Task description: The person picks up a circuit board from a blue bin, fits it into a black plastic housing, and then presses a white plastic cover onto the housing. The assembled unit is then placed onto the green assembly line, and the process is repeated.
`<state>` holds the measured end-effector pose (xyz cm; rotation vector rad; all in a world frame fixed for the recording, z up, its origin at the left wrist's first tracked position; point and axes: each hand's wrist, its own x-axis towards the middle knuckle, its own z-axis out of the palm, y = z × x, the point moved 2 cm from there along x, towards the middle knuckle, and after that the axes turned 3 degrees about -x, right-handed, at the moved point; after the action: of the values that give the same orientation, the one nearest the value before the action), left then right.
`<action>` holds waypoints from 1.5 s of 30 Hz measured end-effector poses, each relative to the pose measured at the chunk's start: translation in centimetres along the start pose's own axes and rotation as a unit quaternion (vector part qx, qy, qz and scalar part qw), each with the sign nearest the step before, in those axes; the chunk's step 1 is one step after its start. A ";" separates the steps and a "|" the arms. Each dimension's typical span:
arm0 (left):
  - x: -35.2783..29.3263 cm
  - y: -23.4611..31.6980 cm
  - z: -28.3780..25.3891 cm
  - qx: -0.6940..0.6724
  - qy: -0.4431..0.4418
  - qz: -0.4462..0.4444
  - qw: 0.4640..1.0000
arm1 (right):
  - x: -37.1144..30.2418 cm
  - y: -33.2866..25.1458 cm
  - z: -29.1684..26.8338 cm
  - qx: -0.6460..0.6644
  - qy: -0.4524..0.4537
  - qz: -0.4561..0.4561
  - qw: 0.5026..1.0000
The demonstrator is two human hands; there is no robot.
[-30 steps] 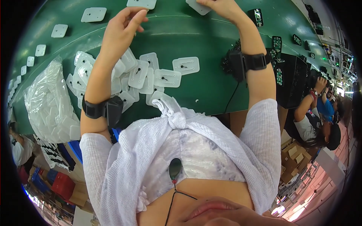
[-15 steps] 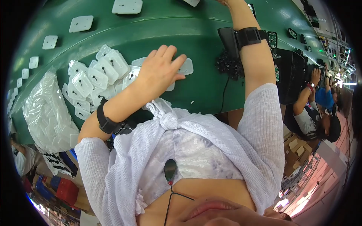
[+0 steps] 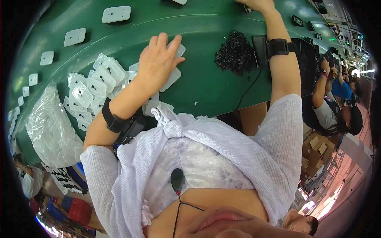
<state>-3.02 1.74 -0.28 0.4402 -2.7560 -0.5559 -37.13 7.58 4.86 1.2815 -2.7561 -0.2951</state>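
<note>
Two bare hands work over a glossy green surface point(image 3: 206, 89) in the head view. Beneath and around the left hand point(image 3: 156, 61) lie translucent white, round-cornered plastic plates point(image 3: 172, 80); some stick out past its thumb side, and others are hidden under the palm. Many more overlap in a loose pile point(image 3: 97, 85) to the left of that hand, several showing a dark keyhole-shaped mark. A small dark part with pale spots point(image 3: 249, 8) sits just below the fingers of the right hand point(image 3: 260, 4), at the upper edge.

The left forearm slants up and to the right from a bent elbow. Its hand is back-upward, fingers stretched and slightly spread, thumb out to the right, with no grip visible; whether the palm presses on the plates cannot be told. The right arm reaches nearly straight up, its hand turned leftward and cut off by the edge, so its opening and any hold cannot be told.

Between the arms, a heap of small shiny black pieces point(image 3: 236, 52) rests beside the black strapped device point(image 3: 276, 48) on the right forearm. A clear plastic bag point(image 3: 53, 127) stands at far left.
</note>
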 end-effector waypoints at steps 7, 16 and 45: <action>1.8 -2.2 -2.6 0.061 -0.019 0.209 0.976 | -1.6 -0.2 2.1 0.408 0.058 -0.063 0.909; 1.5 -3.0 -2.6 0.117 -0.102 0.216 0.964 | -13.0 -9.1 0.8 0.457 0.071 -0.126 0.878; 0.4 -3.7 -0.8 -0.162 0.011 0.112 0.980 | -17.7 -13.3 -0.5 0.357 0.137 -0.234 0.894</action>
<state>-2.21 -1.94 -1.00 0.0587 -2.5778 -0.9121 -15.72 12.68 2.60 1.9423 -2.3266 0.8935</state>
